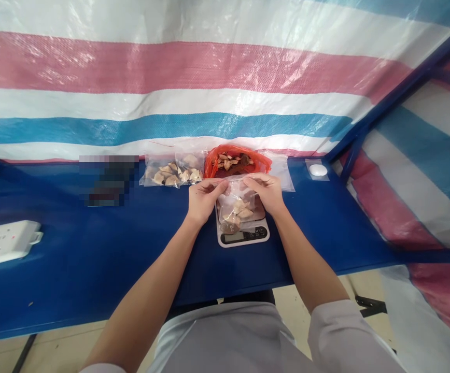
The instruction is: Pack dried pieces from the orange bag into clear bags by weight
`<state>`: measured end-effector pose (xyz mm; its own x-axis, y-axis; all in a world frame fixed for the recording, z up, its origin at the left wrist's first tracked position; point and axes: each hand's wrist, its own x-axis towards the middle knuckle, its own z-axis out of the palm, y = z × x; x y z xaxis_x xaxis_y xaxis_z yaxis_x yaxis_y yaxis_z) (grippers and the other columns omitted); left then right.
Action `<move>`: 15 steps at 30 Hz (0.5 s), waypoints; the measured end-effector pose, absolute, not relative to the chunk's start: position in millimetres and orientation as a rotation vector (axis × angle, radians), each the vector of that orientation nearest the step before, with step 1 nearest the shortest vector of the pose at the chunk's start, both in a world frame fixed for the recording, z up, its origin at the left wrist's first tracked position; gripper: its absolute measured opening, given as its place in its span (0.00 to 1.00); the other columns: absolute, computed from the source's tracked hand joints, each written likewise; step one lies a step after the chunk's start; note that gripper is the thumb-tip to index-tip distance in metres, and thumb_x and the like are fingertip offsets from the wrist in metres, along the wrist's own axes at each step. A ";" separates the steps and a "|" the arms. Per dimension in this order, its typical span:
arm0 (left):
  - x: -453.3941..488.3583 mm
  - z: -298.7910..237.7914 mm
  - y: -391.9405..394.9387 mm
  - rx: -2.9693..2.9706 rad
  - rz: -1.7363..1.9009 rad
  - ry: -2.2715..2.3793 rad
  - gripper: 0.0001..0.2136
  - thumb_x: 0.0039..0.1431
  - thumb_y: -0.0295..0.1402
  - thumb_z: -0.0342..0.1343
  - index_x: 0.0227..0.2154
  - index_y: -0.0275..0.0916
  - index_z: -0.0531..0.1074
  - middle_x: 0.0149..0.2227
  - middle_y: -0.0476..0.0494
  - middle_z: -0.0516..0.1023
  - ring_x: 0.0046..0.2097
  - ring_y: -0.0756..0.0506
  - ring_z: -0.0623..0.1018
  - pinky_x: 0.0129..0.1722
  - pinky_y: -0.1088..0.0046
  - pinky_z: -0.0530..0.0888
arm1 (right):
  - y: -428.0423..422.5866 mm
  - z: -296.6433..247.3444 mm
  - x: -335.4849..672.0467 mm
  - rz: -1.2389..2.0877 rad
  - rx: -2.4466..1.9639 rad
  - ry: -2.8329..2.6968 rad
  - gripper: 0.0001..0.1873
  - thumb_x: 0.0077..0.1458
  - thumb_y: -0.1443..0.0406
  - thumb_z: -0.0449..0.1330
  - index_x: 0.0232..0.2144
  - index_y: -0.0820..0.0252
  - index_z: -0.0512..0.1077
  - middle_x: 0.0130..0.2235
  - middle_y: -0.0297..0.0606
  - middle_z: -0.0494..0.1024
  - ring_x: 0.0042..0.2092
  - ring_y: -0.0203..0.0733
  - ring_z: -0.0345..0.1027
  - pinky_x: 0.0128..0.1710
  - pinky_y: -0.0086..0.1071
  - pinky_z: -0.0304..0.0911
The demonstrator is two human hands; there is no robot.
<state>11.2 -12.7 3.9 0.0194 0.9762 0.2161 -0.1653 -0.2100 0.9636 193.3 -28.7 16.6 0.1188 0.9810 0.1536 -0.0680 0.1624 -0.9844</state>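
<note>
A clear zip bag (240, 213) with several pale, dried-looking pieces in its lower part hangs over a small digital scale (244, 239). My left hand (205, 198) pinches the bag's top edge on the left side. On the right side, my right hand (266, 191) grips the same edge between thumb and fingers. The bag covers most of the scale's plate; whether it rests on the plate I cannot tell. Just beyond my hands stands an open red plastic bag (209, 165) holding more of the brownish pieces (230, 162).
Filled clear bags (166, 174) lie left of the red bag. Flat clear bags (287, 173) lie to its right, and a white oval object (318, 170) sits farther right. A white power strip (5, 241) is on the blue table (131, 269). Striped sheeting (170, 67) rises behind.
</note>
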 end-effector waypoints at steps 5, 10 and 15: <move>7.3 2.9 -10.7 1.243 1.439 0.953 0.13 0.46 0.44 0.71 0.27 0.38 0.82 0.27 0.45 0.82 0.30 0.47 0.78 0.36 0.69 0.76 | -27.2 17.5 197.3 1.061 -1.069 -1.116 0.18 0.40 0.49 0.73 0.27 0.55 0.80 0.25 0.32 0.80 0.28 0.39 0.75 0.26 0.33 0.74; 8.3 7.3 -10.4 1.227 1.385 0.943 0.15 0.44 0.44 0.73 0.29 0.38 0.83 0.28 0.45 0.82 0.30 0.47 0.78 0.35 0.70 0.76 | -26.3 18.0 196.8 1.053 -1.060 -1.118 0.16 0.40 0.50 0.73 0.26 0.55 0.81 0.24 0.32 0.80 0.28 0.39 0.74 0.28 0.34 0.75; 10.1 10.1 -6.7 1.259 1.329 0.942 0.17 0.43 0.46 0.73 0.29 0.37 0.83 0.26 0.44 0.82 0.28 0.47 0.77 0.32 0.71 0.75 | -23.9 17.6 197.4 1.057 -1.051 -1.103 0.17 0.38 0.50 0.73 0.24 0.56 0.80 0.24 0.33 0.80 0.27 0.39 0.73 0.28 0.35 0.74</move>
<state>10.1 -6.7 10.1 0.0803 0.9811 0.1760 -0.1593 -0.1616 0.9739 197.4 -23.9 17.6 0.1315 0.9787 0.1579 -0.1157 0.1733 -0.9780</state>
